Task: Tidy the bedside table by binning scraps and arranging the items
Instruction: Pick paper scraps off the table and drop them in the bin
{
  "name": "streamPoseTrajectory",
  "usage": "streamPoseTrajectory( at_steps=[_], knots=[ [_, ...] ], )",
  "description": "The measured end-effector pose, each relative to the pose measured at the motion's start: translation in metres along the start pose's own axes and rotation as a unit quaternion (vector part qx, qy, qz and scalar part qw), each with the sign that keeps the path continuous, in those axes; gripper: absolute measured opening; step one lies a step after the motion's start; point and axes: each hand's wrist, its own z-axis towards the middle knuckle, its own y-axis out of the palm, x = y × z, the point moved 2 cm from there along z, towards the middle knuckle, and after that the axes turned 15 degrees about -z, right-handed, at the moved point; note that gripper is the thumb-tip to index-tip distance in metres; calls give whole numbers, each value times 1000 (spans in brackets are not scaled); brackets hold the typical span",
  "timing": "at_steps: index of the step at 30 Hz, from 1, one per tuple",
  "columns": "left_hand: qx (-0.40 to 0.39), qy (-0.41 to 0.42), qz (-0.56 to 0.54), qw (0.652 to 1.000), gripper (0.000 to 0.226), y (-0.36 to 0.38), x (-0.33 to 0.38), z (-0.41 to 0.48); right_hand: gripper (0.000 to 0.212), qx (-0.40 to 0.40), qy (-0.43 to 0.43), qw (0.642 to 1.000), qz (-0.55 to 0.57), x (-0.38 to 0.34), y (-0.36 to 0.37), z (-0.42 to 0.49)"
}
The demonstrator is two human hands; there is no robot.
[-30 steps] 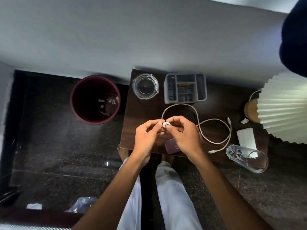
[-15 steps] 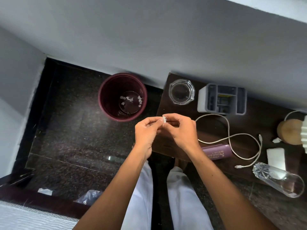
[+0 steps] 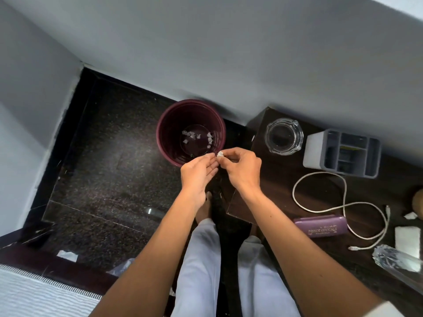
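Nearest, on the counter (image 3: 283, 197), a fallen glass (image 3: 398, 264) lies beside a white pad (image 3: 407, 239); a purple case (image 3: 320, 226) and a looped white cable (image 3: 343, 202) sit further in. Both hands meet above the bin's near rim: the right hand (image 3: 242, 170) pinches a small white scrap (image 3: 220, 153) at its fingertips, the left hand (image 3: 198, 172) half open, its fingertips beside the scrap. The maroon bin (image 3: 169, 124) on the floor holds white scraps. Beyond stand a glass ashtray (image 3: 283, 136) and a grey organiser (image 3: 342, 153).

White crumpled scrap (image 3: 220, 153) (paper, probably) — held at the maroon bin's (image 3: 165, 124) near rim.
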Motion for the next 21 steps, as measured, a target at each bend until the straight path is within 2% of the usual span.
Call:
streamPoseTrajectory(
  at_steps=[6,10,16,21],
  knots=[
    [21,-27,-87,996,29,-7,18,23,25,-27,43,998,46,-15,35,20],
    [15,-26,-109,994,31,-12,29,29,31,-52,42,997,51,-24,45,28],
    [-4,-24,-63,998,34,-14,28,18,38,-78,18,996,50,-19,36,18],
    [-40,-28,-21,999,31,1,10,-10,43,-79,42,990,107,5,6,-6]
  ],
)
